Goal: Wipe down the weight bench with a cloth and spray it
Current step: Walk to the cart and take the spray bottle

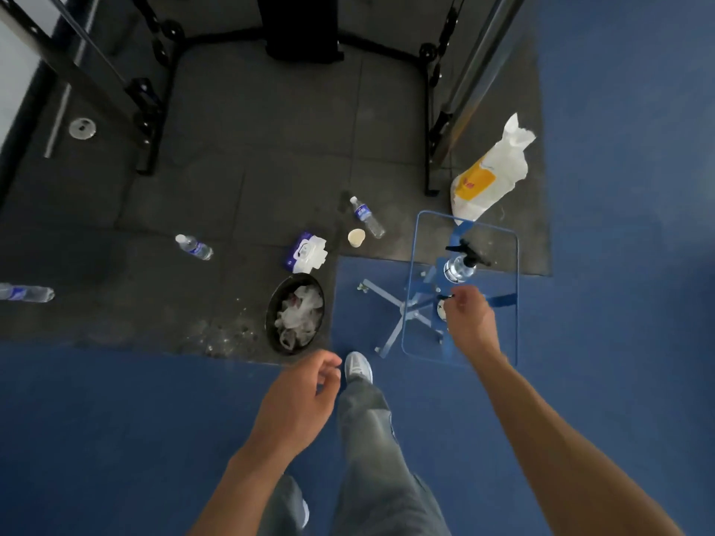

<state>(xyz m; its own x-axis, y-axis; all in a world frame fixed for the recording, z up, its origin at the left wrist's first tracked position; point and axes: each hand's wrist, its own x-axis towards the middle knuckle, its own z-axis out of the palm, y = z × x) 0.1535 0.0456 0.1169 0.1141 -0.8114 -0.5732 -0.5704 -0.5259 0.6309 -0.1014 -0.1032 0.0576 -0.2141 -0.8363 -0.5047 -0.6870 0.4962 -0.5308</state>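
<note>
Fetching supplies: right hand (pixel 470 317) pinching at something small, unidentifiable, just short of the spray bottle (pixel 459 266); left hand (pixel 298 400) loosely curled, empty; next, gripping the bottle beyond the right fingertips.

The glass surface (pixel 503 241) at right carries a spray bottle (pixel 460 266). On the floor (pixel 135 419) lie three water bottles (pixel 194 247), a wipes pack (pixel 305 252), a cup (pixel 356 237), a bin (pixel 296 313) and a bag (pixel 491 176).
</note>
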